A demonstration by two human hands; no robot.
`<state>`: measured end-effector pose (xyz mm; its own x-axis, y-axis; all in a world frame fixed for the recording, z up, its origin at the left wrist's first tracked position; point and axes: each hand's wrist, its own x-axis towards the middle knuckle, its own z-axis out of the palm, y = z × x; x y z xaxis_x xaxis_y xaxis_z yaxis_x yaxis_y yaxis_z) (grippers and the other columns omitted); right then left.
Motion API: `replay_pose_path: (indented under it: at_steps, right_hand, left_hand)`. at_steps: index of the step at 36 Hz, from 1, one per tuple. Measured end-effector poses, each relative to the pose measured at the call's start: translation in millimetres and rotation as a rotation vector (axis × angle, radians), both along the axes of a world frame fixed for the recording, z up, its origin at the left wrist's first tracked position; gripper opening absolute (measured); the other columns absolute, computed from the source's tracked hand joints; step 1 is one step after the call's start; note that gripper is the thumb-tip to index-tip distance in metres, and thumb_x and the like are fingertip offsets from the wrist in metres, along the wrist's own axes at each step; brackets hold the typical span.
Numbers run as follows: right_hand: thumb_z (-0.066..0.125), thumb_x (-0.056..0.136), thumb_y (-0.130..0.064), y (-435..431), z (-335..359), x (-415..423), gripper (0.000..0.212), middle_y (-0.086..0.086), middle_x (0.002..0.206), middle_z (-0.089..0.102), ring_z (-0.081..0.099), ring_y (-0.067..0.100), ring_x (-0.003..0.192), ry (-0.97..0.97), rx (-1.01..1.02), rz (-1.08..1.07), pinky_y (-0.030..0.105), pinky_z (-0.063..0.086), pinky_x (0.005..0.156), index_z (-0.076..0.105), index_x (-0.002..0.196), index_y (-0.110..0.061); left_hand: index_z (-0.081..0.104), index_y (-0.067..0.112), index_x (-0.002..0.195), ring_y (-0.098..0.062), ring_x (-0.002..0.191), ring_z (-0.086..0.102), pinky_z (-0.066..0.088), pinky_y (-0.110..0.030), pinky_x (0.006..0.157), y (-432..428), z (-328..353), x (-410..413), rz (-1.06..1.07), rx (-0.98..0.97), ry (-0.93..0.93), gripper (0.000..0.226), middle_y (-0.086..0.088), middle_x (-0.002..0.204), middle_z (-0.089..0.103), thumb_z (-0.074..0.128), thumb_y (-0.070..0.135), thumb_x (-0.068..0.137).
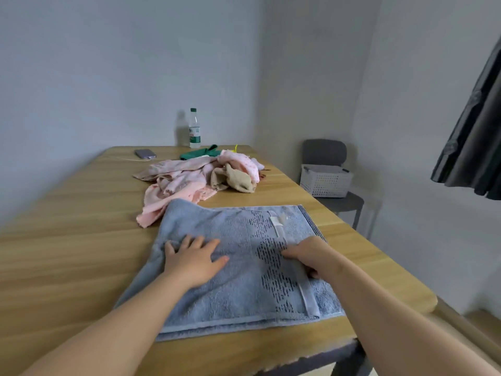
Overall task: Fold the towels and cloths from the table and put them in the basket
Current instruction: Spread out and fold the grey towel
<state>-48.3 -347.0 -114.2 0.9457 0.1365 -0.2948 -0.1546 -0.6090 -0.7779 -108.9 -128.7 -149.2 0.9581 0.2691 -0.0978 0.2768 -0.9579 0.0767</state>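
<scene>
Lower centre: blue towel (pixel 233 270) flat on table (pixel 67 240), pressed under left hand (pixel 193 263), fingers straight and splayed; folded band pinched by right hand (pixel 307 257), fingers curled. Behind, heaped cloths (pixel 200 177). Right of frame: white basket (pixel 325 181) on chair (pixel 341 202), inside hidden.

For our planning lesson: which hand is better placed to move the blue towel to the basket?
Probably the right hand: it grips the blue towel on the side nearest the basket; the left hand lies flat.
</scene>
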Motion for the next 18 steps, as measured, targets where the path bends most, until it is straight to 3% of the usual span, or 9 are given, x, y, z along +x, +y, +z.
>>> replay_pose_path:
  at_steps: [2, 5, 8, 11, 14, 18]
  right_hand:
    - [0.057, 0.092, -0.02, 0.2, 2.1, 0.0, 0.026, 0.006, 0.059, 0.043, 0.04, 0.016, 0.05, -0.081, 0.006, 0.051, 0.021, 0.031, 0.044, 0.047, 0.073, -0.006]
    - [0.047, 0.097, -0.024, 3.4, 14.1, 0.2, 0.024, 0.01, 0.079, 0.056, 0.052, 0.021, 0.069, -0.248, 0.033, 0.082, 0.029, 0.041, 0.062, 0.057, 0.098, -0.002]
    - [0.046, 0.097, -0.024, 3.0, 37.5, 1.8, 0.022, 0.009, 0.094, 0.064, 0.061, 0.025, 0.089, -0.408, 0.112, 0.11, 0.035, 0.049, 0.078, 0.062, 0.106, -0.011]
    - [0.053, 0.094, -0.022, -8.7, 62.4, 6.9, 0.019, 0.006, 0.097, 0.067, 0.063, 0.024, 0.093, -0.431, 0.297, 0.046, 0.036, 0.05, 0.086, 0.068, 0.104, -0.018]
    - [0.054, 0.093, -0.019, -29.1, 71.5, 9.5, 0.015, 0.009, 0.092, 0.067, 0.063, 0.024, 0.086, -0.367, 0.335, -0.024, 0.037, 0.051, 0.083, 0.067, 0.09, -0.014]
    - [0.053, 0.092, -0.02, -56.4, 41.8, 7.2, 0.021, 0.014, 0.091, 0.065, 0.064, 0.029, 0.087, -0.2, -0.02, 0.004, 0.037, 0.053, 0.079, 0.064, 0.087, -0.003]
  left_hand:
    - [0.011, 0.039, 0.147, -0.022, 0.145, -0.001, 0.003, -0.06, 0.112, -3.0, -2.3, -1.5, 0.025, 0.009, -0.038, 0.062, 0.006, 0.157, 0.008, 0.02, 0.065, 0.092]
    - [0.015, 0.036, 0.147, -0.019, 0.145, 0.007, 0.008, -0.054, 0.114, -9.4, 6.4, -3.6, 0.021, -0.016, -0.262, 0.058, 0.004, 0.156, 0.015, 0.024, 0.058, 0.094]
    - [0.025, 0.03, 0.145, -0.015, 0.14, 0.021, 0.018, -0.046, 0.114, -15.8, 24.0, -0.1, -0.044, -0.019, -0.551, 0.052, 0.007, 0.15, 0.028, 0.031, 0.048, 0.096]
    - [0.037, 0.027, 0.141, -0.014, 0.135, 0.031, 0.024, -0.036, 0.107, -26.5, 41.8, 10.3, -0.107, -0.094, -0.7, 0.047, 0.006, 0.145, 0.037, 0.039, 0.042, 0.096]
    - [0.037, 0.03, 0.14, -0.015, 0.133, 0.035, 0.029, -0.035, 0.105, -40.2, 48.9, 20.5, -0.172, -0.158, -0.68, 0.046, 0.007, 0.144, 0.041, 0.04, 0.042, 0.096]
    - [0.024, 0.036, 0.144, -0.017, 0.137, 0.027, 0.025, -0.041, 0.108, -55.6, 30.3, 24.5, -0.174, -0.145, -0.341, 0.054, 0.008, 0.15, 0.028, 0.035, 0.052, 0.094]
